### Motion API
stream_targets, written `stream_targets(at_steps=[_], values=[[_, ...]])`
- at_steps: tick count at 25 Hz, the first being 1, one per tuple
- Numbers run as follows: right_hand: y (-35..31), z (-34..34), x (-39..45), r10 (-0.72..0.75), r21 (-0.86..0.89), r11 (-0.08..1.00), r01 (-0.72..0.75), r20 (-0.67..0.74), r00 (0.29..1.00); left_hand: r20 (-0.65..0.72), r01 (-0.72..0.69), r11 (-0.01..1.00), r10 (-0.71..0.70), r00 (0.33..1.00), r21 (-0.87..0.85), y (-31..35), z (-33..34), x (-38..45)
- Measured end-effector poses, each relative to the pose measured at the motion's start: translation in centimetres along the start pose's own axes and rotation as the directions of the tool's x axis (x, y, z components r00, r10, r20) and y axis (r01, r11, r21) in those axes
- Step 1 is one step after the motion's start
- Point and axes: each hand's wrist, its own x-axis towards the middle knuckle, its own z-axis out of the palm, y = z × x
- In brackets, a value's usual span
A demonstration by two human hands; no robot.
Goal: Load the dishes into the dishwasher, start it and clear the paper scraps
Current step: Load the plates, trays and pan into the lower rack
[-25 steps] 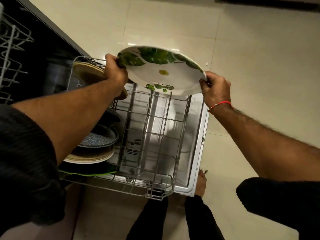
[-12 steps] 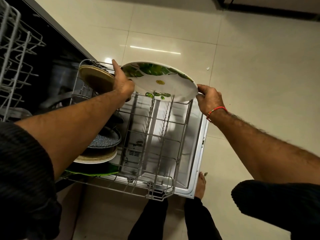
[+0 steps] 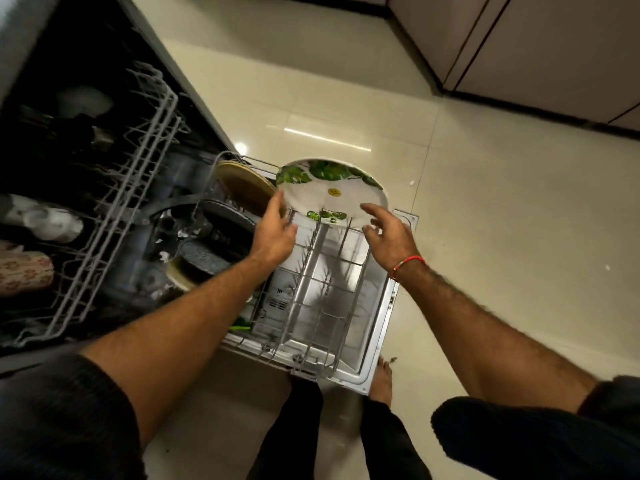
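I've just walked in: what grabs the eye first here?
A white plate with green leaf prints stands on edge at the far end of the pulled-out lower rack. The left hand touches its left rim, while the right hand hovers open before it.

Single head-worn wide-angle view, steeply downward over the lower rack (image 3: 311, 306) (close, within arm's reach)

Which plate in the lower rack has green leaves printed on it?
The white plate standing at the far end of the rack, between both hands. The plate beside it is plain brown; the others are dark.
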Motion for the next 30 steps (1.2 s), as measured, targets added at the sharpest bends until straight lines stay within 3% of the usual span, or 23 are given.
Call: stream_targets(at_steps=[6,11,15,20,30], values=[[-11.0,-0.6,-10.9,-0.165,0.025,0.986,0.163,0.163,0.973,-0.14,-0.077,0.992,0.062,0.988,-0.103,4.3,-4.2,-14.8],[-20.2,0.6,-18.3,-0.28,0.053,0.958,0.281,0.373,0.885,-0.378,-0.098,0.985,0.037,0.925,-0.142,4.6,-9.6,-25.6],[-25.7,4.6,-22.7,-0.445,0.09,0.875,0.476,0.536,0.717,-0.602,-0.14,0.962,-0.032,0.798,-0.236,1.4,-14.4,-32.7],[-32.4,10.5,-29.8,-0.531,0.141,0.778,0.612,0.668,0.521,-0.774,-0.17,0.948,-0.108,0.624,-0.269,-3.5,-19.5,-41.5],[-42.5,28.5,-51.1,-0.582,0.325,0.591,0.738,0.805,0.112,-0.929,-0.218,0.922,-0.261,0.263,-0.321,-18.9,-33.9,-63.2]])
